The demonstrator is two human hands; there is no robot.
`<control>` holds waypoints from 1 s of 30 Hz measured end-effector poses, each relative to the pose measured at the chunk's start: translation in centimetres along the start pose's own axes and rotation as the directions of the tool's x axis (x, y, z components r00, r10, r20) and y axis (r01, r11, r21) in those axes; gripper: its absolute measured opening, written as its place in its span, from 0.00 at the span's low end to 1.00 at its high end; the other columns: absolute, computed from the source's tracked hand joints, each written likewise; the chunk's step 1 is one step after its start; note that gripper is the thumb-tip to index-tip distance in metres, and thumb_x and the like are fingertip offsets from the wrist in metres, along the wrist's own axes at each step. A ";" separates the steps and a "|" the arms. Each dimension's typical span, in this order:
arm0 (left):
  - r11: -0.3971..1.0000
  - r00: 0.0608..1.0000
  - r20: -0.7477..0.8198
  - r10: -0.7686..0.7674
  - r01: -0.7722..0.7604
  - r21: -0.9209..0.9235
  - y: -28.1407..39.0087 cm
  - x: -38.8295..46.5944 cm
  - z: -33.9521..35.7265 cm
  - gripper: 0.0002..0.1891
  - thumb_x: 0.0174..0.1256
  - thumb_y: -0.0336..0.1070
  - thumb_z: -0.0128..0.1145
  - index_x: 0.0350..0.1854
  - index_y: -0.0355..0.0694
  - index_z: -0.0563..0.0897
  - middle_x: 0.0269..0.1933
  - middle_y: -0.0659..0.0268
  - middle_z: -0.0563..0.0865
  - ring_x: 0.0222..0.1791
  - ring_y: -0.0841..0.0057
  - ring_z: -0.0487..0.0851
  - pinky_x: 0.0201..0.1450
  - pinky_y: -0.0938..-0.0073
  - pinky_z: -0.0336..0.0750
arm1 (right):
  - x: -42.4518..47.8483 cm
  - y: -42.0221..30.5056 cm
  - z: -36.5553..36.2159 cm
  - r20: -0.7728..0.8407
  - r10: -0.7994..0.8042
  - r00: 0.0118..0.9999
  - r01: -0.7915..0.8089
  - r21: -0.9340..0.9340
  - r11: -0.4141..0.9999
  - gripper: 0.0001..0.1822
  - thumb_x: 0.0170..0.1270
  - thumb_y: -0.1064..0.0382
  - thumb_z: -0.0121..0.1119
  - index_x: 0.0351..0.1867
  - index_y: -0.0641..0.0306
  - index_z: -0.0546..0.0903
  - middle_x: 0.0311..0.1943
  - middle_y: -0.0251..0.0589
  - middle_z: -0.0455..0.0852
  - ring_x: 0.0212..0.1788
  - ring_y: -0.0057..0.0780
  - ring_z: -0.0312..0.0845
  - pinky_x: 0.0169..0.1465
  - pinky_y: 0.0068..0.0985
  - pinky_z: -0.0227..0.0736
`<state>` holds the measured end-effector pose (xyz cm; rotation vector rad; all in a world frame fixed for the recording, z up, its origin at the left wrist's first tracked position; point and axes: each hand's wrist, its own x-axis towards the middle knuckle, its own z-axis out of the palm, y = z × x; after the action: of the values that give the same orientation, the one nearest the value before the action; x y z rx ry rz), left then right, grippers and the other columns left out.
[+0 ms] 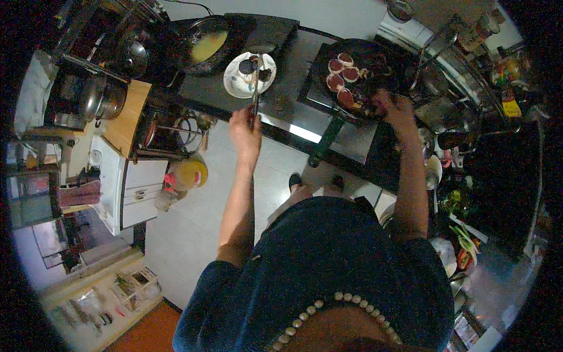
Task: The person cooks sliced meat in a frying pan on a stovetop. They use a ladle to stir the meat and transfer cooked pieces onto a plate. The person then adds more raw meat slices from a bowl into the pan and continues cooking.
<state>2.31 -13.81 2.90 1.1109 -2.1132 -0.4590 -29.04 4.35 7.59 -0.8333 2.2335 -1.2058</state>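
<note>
My left hand point(244, 132) is closed around the dark handle of a long slim utensil point(256, 90), whose exact kind I cannot make out. Its far part lies over a white patterned dish point(237, 88) that holds a few dark round pieces point(247, 67). Over the right edge of a dark round pan point(371, 48) is my right hand point(393, 108). Its fingers are in shadow, so whether they hold anything is hidden. Several reddish-brown round slices with pale rims point(350, 74) lie in the left half of the pan. Darker food there is hard to tell apart.
A wok point(211, 26) with yellow contents stands at the back left. The dark stove top point(281, 83) has a front edge with a dark bar point(325, 141). A yellow-filled jug point(189, 174) stands at lower left. Pots and vegetables point(466, 251) crowd the right side.
</note>
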 end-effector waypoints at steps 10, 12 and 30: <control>0.952 0.929 0.357 -0.098 0.192 -0.239 -9.1 2.5 4.1 0.28 0.50 0.37 0.66 0.53 0.34 0.70 0.44 0.51 0.82 0.40 0.65 0.83 0.43 0.68 0.76 | -8.7 -4.2 -6.8 -0.532 0.280 0.799 -0.190 0.218 0.957 0.32 0.60 0.42 0.56 0.50 0.73 0.73 0.43 0.43 0.81 0.47 0.29 0.74 0.52 0.25 0.66; 0.946 0.841 0.440 -0.315 0.316 0.074 -6.9 4.3 4.6 0.31 0.49 0.35 0.67 0.56 0.35 0.68 0.45 0.50 0.81 0.42 0.63 0.83 0.44 0.68 0.76 | -8.6 -2.1 -7.6 -0.572 0.192 0.797 -0.141 0.133 0.981 0.32 0.60 0.42 0.55 0.50 0.74 0.73 0.41 0.43 0.81 0.45 0.27 0.75 0.50 0.24 0.66; -0.005 0.591 0.802 -0.089 0.805 -0.593 7.1 -0.5 0.0 0.06 0.66 0.34 0.52 0.32 0.41 0.70 0.18 0.71 0.68 0.12 0.87 0.63 0.10 0.87 0.55 | -5.0 7.7 -9.3 -0.615 0.034 0.788 0.226 0.340 0.913 0.14 0.59 0.59 0.62 0.38 0.69 0.82 0.35 0.36 0.84 0.35 0.19 0.75 0.41 0.18 0.70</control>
<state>-1.54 -9.35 6.85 0.8214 -1.0302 -2.4227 -33.73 16.48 6.24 -0.4240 2.2781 -2.1450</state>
